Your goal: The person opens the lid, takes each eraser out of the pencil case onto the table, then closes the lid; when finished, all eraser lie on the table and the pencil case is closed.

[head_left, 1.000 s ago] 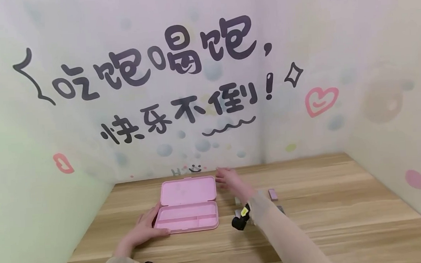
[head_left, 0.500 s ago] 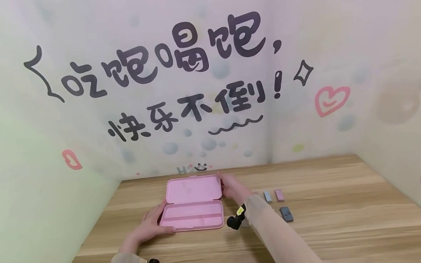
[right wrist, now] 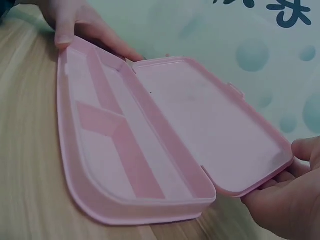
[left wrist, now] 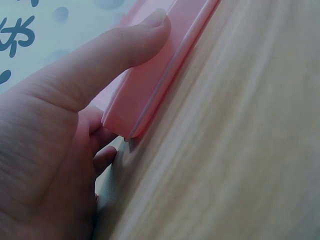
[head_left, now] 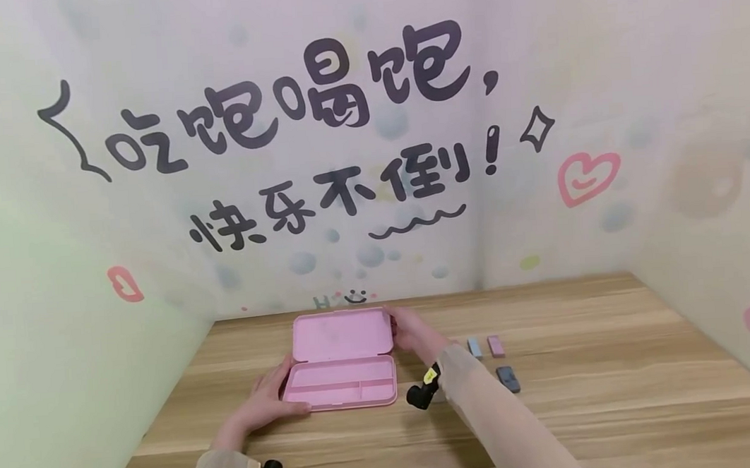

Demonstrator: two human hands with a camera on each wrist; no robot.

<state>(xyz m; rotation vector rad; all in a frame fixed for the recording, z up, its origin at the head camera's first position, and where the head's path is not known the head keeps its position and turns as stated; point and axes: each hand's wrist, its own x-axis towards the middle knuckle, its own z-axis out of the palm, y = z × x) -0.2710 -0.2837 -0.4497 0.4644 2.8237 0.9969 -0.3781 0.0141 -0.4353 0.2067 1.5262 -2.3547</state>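
A pink pencil case (head_left: 337, 371) lies unfolded on the table, its lid (head_left: 342, 335) tipped back toward the wall. Dividers split the tray into three bare compartments, as the right wrist view shows. My left hand (head_left: 264, 402) grips the tray's left end; in the left wrist view its thumb (left wrist: 145, 42) lies along the front wall and the other fingers reach round the end. With my right hand (head_left: 413, 332) I pinch the lid's far right corner. The right wrist view has that thumb (right wrist: 305, 148) on the lid's inner side, fingers beneath it.
To the right of the case lie a light blue block (head_left: 474, 347), a pink block (head_left: 496, 346) and a dark grey-blue block (head_left: 508, 380). My right forearm (head_left: 499, 411) passes in front of them. A lettered wall (head_left: 541, 239) closes off the table's back edge.
My right hand, beside the lid with fingers extended a second ago, has come down and taken hold of the lid's corner. My left hand keeps its grip. The head view has shifted slightly.
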